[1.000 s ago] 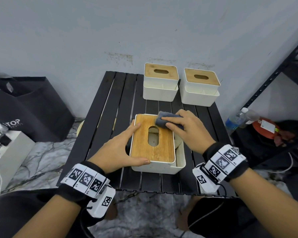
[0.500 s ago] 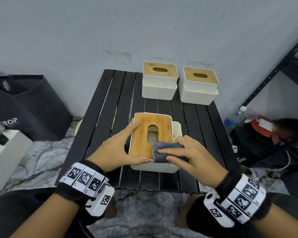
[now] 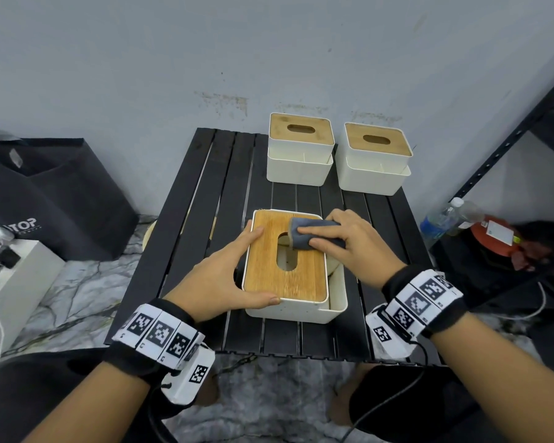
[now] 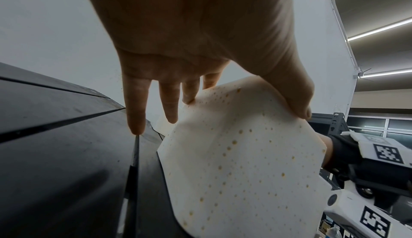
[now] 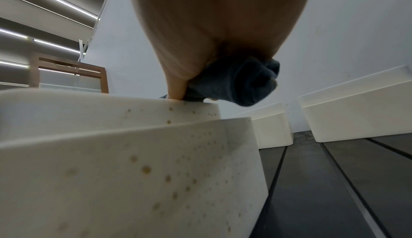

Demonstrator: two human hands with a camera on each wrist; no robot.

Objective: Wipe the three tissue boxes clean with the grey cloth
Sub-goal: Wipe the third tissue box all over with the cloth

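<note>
Right hand (image 3: 354,243) swept grey cloth (image 3: 312,235) from lid's near edge to far edge, fingers pressing it flat; left hand (image 3: 219,276) grips near tissue box (image 3: 301,310). Lid wiping underway; speckled sides untouched.
</note>
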